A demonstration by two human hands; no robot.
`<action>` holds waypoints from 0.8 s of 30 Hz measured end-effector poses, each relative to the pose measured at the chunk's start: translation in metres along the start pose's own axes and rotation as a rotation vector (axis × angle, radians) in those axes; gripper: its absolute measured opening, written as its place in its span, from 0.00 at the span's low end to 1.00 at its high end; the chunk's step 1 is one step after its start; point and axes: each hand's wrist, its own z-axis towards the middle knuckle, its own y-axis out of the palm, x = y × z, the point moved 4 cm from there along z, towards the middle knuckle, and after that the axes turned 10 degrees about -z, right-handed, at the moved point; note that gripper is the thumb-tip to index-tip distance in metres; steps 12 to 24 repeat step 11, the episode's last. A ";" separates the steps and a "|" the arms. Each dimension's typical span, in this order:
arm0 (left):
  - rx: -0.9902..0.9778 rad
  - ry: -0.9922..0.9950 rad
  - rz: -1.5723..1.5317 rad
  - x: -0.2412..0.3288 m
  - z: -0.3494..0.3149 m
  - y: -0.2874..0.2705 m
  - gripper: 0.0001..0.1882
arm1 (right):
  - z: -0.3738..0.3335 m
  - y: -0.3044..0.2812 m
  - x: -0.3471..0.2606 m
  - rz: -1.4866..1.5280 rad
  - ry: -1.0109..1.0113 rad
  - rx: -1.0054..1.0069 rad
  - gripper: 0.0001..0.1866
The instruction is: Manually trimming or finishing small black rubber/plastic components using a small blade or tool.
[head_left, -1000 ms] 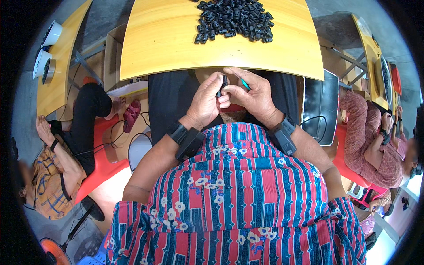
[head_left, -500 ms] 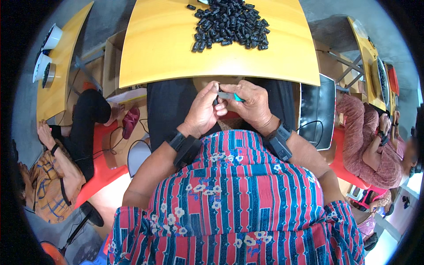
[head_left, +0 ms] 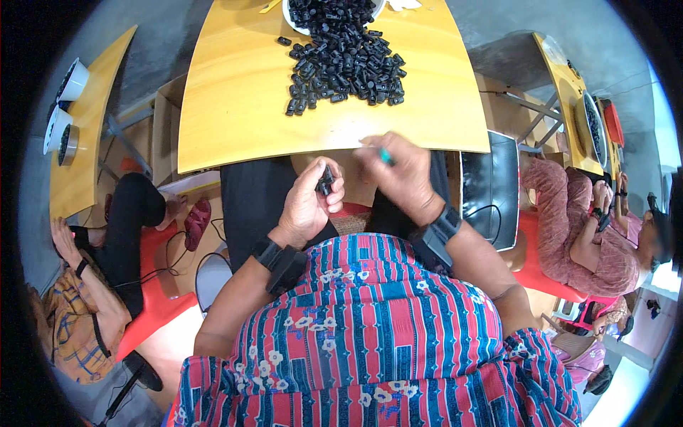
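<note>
A small black cylindrical plastic piece [head_left: 326, 181] is pinched upright between the thumb and fingers of my left hand [head_left: 310, 198], just in front of the table edge. My right hand [head_left: 403, 171] is closed around a small knife with a teal handle [head_left: 385, 156]; motion smears its blade, which cannot be made out. This hand hovers close to the near edge of the table, apart from the black piece. Farther up the table lies a heap of similar black plastic pieces [head_left: 348, 71].
The yellow table [head_left: 235, 107] bears a white bowl [head_left: 290, 21] of black pieces at its far side. Beneath its right side is a dark panel or box [head_left: 489, 188]. Seated co-workers are at yellow tables left [head_left: 89, 142] and right [head_left: 565, 85].
My right hand with the knife has moved off the black piece, toward the table edge. My left hand has dropped slightly, still holding the piece. The view has tilted, showing more of the bowl.
</note>
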 end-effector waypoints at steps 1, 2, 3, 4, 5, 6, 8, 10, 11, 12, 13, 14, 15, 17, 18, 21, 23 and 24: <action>-0.006 -0.010 -0.013 0.000 0.000 0.002 0.13 | 0.008 -0.005 0.014 -0.004 0.067 0.114 0.09; -0.011 -0.028 -0.031 0.000 0.000 0.001 0.13 | 0.019 -0.012 0.022 -0.070 0.147 0.076 0.09; -0.013 -0.026 -0.032 0.000 0.000 0.002 0.13 | 0.029 -0.021 0.031 -0.133 0.227 0.038 0.09; -0.002 -0.031 -0.044 0.000 0.000 0.002 0.13 | 0.037 -0.025 0.040 -0.185 0.263 0.002 0.09; 0.008 -0.039 -0.056 -0.001 0.001 0.002 0.13 | 0.041 -0.026 0.055 -0.263 0.251 0.006 0.09; 0.008 -0.037 -0.057 -0.001 0.002 0.000 0.13 | 0.044 -0.025 0.065 -0.294 0.275 -0.019 0.10; -0.025 -0.077 -0.046 -0.002 0.003 -0.004 0.13 | 0.046 -0.024 0.076 -0.323 0.298 -0.048 0.10; 0.011 -0.086 -0.034 -0.003 0.004 -0.006 0.14 | 0.046 -0.021 0.080 -0.310 0.293 -0.054 0.11; 0.047 -0.098 -0.020 -0.003 0.003 -0.006 0.15 | 0.047 -0.020 0.079 -0.320 0.295 -0.061 0.10; 0.047 -0.098 -0.020 -0.003 0.003 -0.006 0.15 | 0.047 -0.020 0.079 -0.320 0.295 -0.061 0.10; 0.047 -0.098 -0.020 -0.003 0.003 -0.006 0.15 | 0.047 -0.020 0.079 -0.320 0.295 -0.061 0.10; 0.047 -0.098 -0.020 -0.003 0.003 -0.006 0.15 | 0.047 -0.020 0.079 -0.320 0.295 -0.061 0.10; 0.047 -0.098 -0.020 -0.003 0.003 -0.006 0.15 | 0.047 -0.020 0.079 -0.320 0.295 -0.061 0.10; 0.047 -0.098 -0.020 -0.003 0.003 -0.006 0.15 | 0.047 -0.020 0.079 -0.320 0.295 -0.061 0.10; 0.047 -0.098 -0.020 -0.003 0.003 -0.006 0.15 | 0.047 -0.020 0.079 -0.320 0.295 -0.061 0.10; 0.047 -0.098 -0.020 -0.003 0.003 -0.006 0.15 | 0.047 -0.020 0.079 -0.320 0.295 -0.061 0.10; 0.047 -0.098 -0.020 -0.003 0.003 -0.006 0.15 | 0.047 -0.020 0.079 -0.320 0.295 -0.061 0.10; 0.047 -0.098 -0.020 -0.003 0.003 -0.006 0.15 | 0.047 -0.020 0.079 -0.320 0.295 -0.061 0.10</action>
